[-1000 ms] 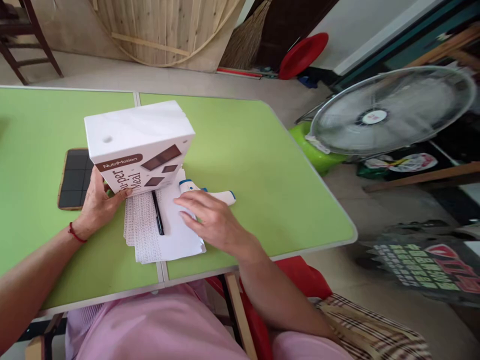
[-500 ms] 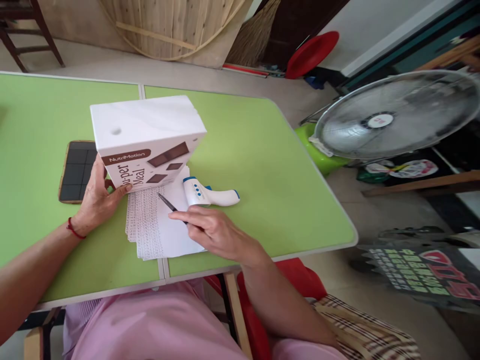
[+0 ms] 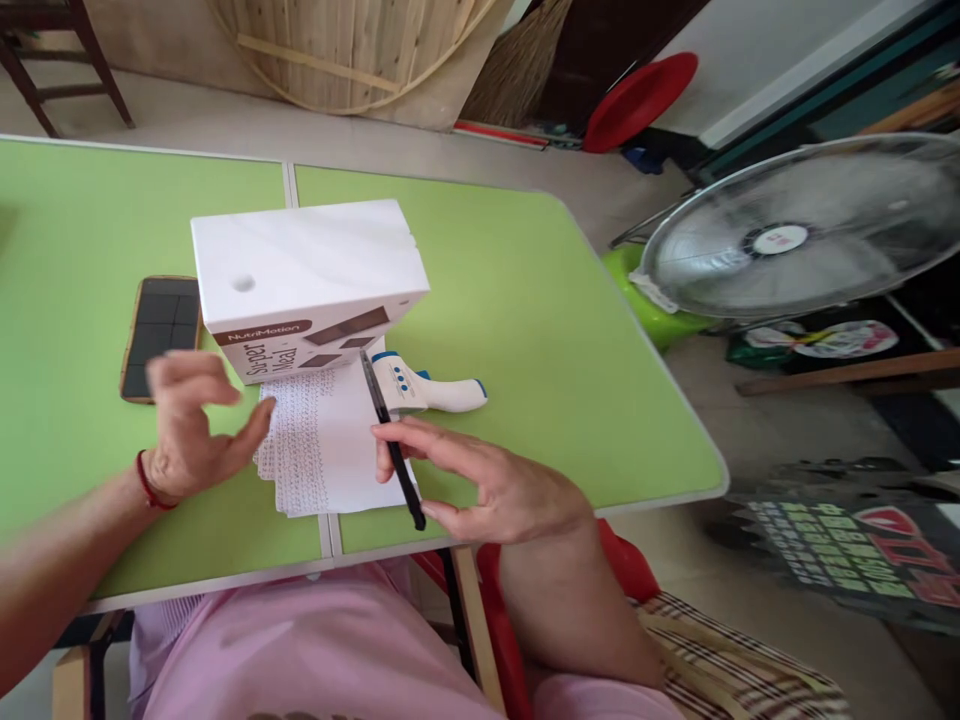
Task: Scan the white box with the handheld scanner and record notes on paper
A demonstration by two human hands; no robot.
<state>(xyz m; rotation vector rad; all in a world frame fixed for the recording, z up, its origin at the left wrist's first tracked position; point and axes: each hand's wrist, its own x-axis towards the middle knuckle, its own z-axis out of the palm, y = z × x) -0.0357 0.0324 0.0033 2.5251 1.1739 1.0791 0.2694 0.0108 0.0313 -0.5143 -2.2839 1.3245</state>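
A black pen (image 3: 394,440) is pinched between the thumb and fingers of my right hand (image 3: 487,480), its length slanting over the paper. My left hand (image 3: 199,430) is lifted in front of the box, thumb and fingers apart, slightly blurred and holding nothing. The white NutriMotion box (image 3: 307,260) stands on the table at the back edge of the sheets. Fanned sheets of paper (image 3: 349,450) carry dense handwriting on their left part. A white and blue infrared thermometer (image 3: 427,388) lies to the right of the box, touching or overlapping the paper.
A phone (image 3: 159,330) lies on the green table (image 3: 510,300) left of the box. Beyond the table's right edge stands a large fan (image 3: 780,240). A red stool (image 3: 619,560) is near my right side, and a wooden chair (image 3: 67,65) stands at the far left.
My left hand has let go of the box and drawn back from it. The box now leans less and sits lower. My right hand has moved right, turning the pen more upright.
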